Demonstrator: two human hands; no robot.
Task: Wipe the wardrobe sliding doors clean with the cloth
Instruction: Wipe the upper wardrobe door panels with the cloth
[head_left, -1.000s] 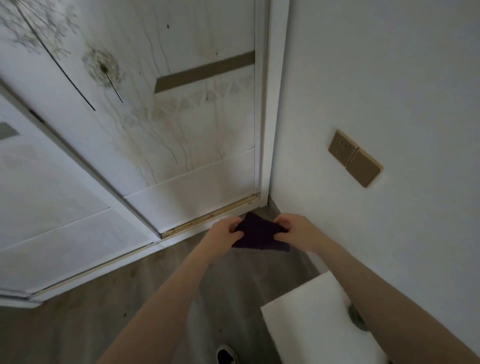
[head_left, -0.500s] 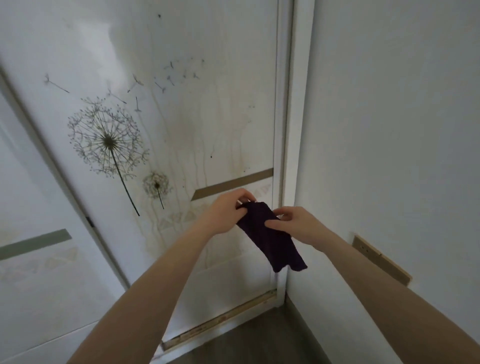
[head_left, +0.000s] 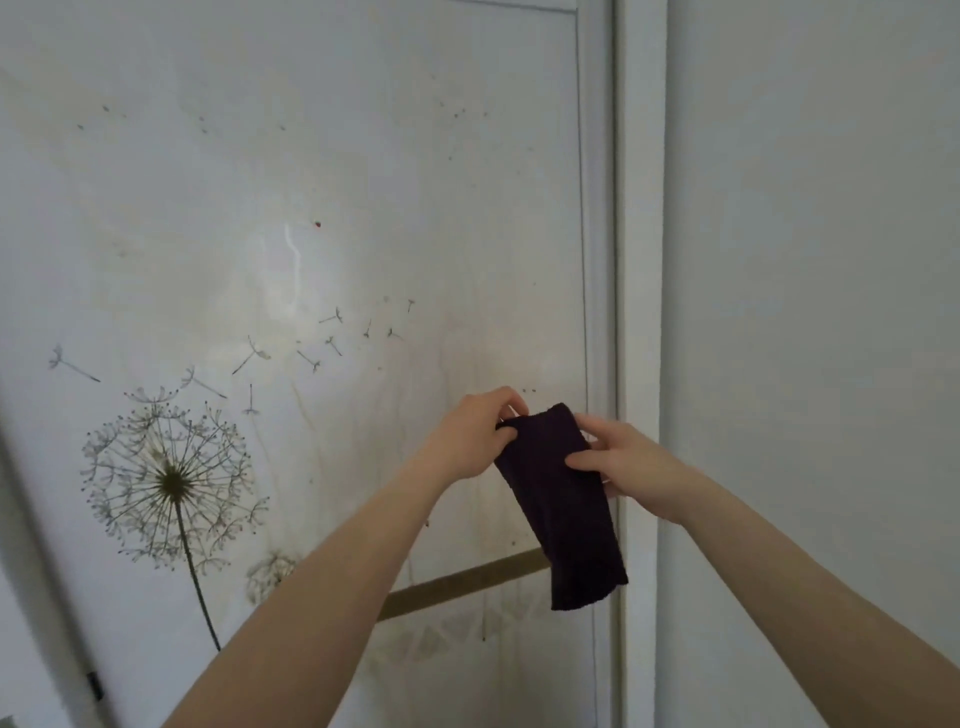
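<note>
Before the door (head_left: 363, 208), both hands' fingers (head_left: 584, 460) pinched on cloth (head_left: 563, 509)

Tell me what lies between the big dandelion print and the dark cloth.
In the head view, the left hand and forearm cross between the large dandelion print and the dark purple cloth; otherwise only streaked white door panel.

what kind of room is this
Probably a bedroom corner at home: a white sliding wardrobe door with a dandelion print meets a plain painted wall. Both hands hold a dark cloth.
</note>
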